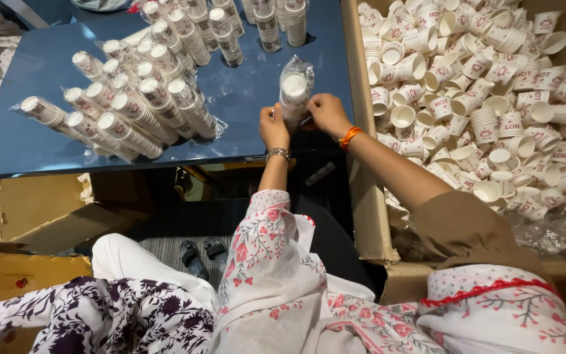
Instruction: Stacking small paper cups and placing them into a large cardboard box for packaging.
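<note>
Your left hand [274, 128] and right hand [327, 113] pinch the bagged cup stack [294, 92] upright near the tabletop's [27, 141] near right edge; it looks light, crushable, and slippery in its film, so grip the stack low, gently.

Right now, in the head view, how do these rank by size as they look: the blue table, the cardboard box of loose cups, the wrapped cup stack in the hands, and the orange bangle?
1. Blue table and cardboard box: both cut off by the frame, so too unsure to rank.
2. Wrapped cup stack, held by both hands.
3. Orange bangle, clearly smallest.
</note>
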